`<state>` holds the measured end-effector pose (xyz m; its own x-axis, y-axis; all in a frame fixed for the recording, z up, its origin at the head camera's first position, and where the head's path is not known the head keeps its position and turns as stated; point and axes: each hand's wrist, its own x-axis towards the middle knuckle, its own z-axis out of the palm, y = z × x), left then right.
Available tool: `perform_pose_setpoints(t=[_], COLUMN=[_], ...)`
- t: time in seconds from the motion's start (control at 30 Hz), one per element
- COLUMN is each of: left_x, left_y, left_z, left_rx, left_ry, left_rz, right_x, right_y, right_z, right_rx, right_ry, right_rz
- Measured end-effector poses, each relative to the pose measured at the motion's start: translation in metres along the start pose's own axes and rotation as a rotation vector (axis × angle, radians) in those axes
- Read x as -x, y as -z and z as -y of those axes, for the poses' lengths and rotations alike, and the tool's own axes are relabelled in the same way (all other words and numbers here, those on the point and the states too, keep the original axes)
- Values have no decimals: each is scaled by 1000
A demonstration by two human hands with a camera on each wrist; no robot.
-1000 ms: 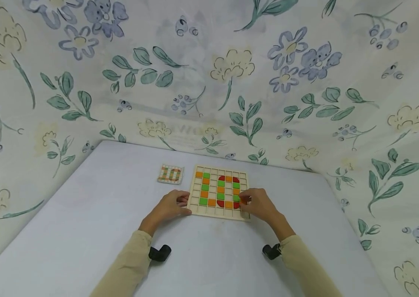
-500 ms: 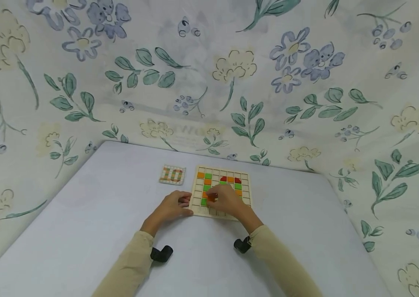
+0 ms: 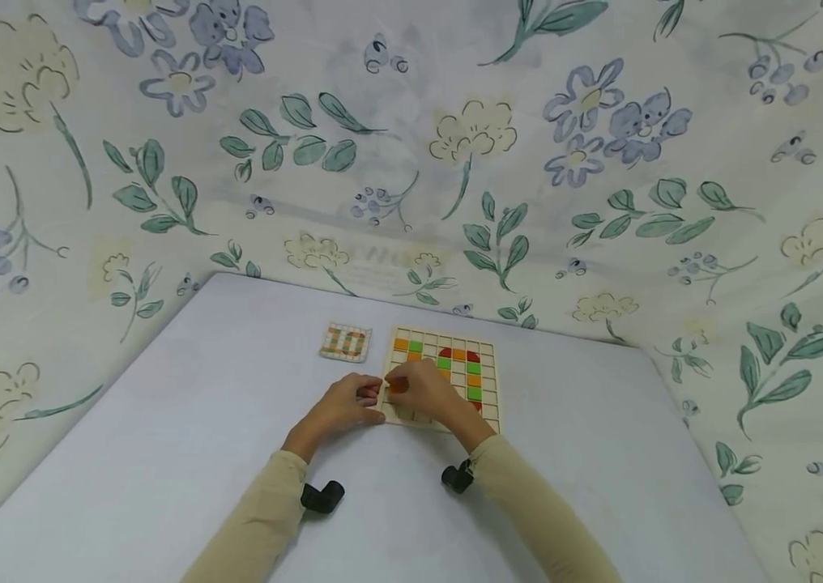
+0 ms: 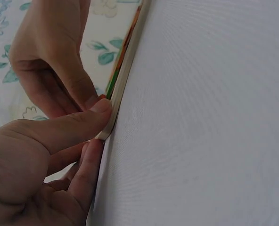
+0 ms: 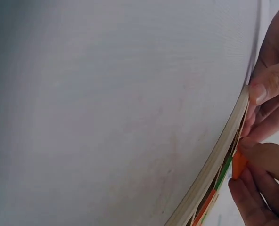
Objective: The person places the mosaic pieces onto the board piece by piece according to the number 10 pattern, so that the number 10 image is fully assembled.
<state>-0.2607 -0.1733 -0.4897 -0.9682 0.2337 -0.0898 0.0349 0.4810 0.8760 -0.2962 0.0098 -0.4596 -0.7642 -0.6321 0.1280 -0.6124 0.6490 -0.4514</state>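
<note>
A wooden grid board (image 3: pixel 489 379) lies on the white table, with orange, green and red tiles set in its squares. My left hand (image 3: pixel 342 402) holds the board's near-left corner, its thumb over the rim in the left wrist view. With thumb and fingers my right hand (image 3: pixel 428 390) pinches an orange tile (image 5: pixel 239 163). It is over the board's left side, right next to the left hand, and covers several tiles. In the right wrist view the tile stands on edge between the fingertips at the board. Whether it touches a square I cannot tell.
A small pattern card (image 3: pixel 346 342) showing a coloured 10 lies left of the board. A floral cloth (image 3: pixel 411 162) hangs behind the white table (image 3: pixel 200 405). Black devices sit at both wrists, the left one (image 3: pixel 322 496) close to the tabletop.
My right hand has moved from the board's right side leftward across it to the left edge, carrying the orange tile. The left hand has stayed at the board's corner.
</note>
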Motion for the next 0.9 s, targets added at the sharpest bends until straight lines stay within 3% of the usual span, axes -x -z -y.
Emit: perform_pose_setpoints(t=[0.37, 0.73, 0.9], left_x=[0, -3, -1], left_y=[-4, -6, -5], left_z=[-2, -3, -3], left_rx=[-5, -13, -11], left_ry=[7, -1, -7], left_rz=[-3, 4, 11], right_x=[-1, 3, 13], right_y=[0, 1, 14], right_z=[-1, -5, -12], right_rx=[-46, -46, -48], right_ry=[-33, -3, -36], right_rz=[45, 45, -18])
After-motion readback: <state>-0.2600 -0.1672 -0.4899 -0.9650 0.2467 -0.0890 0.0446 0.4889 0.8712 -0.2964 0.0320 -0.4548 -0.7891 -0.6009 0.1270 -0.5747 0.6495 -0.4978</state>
